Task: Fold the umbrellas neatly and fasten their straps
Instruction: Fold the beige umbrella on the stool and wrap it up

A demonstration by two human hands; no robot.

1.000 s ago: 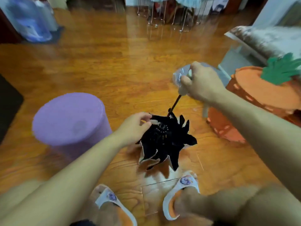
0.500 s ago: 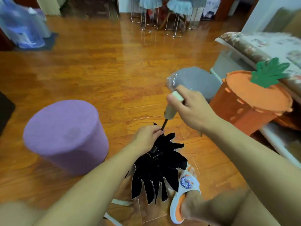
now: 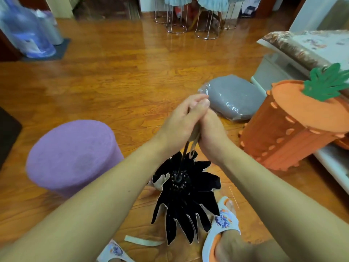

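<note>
A collapsed umbrella (image 3: pixel 186 197) with a black inner side and pale outer side hangs tip down over the floor between my feet, its loose canopy flaps fanned out. Its dark shaft (image 3: pixel 184 151) runs up into my hands. My left hand (image 3: pixel 181 123) and my right hand (image 3: pixel 211 129) are pressed together around the beige handle (image 3: pixel 194 136), which shows only at its lower end between the palms. A pale strap (image 3: pixel 143 241) trails on the floor below the canopy.
A purple cylindrical stool (image 3: pixel 73 157) stands at the left. A carrot-shaped orange stool (image 3: pixel 294 125) stands at the right, a grey plastic-wrapped cushion (image 3: pixel 233 98) behind my hands. My slippered feet (image 3: pixel 221 229) flank the umbrella. A low table edge (image 3: pixel 306 46) is at the far right.
My left hand has left the canopy top and risen to join my right hand on the handle. The shaft looks shorter, and the umbrella hangs closer to my feet.
</note>
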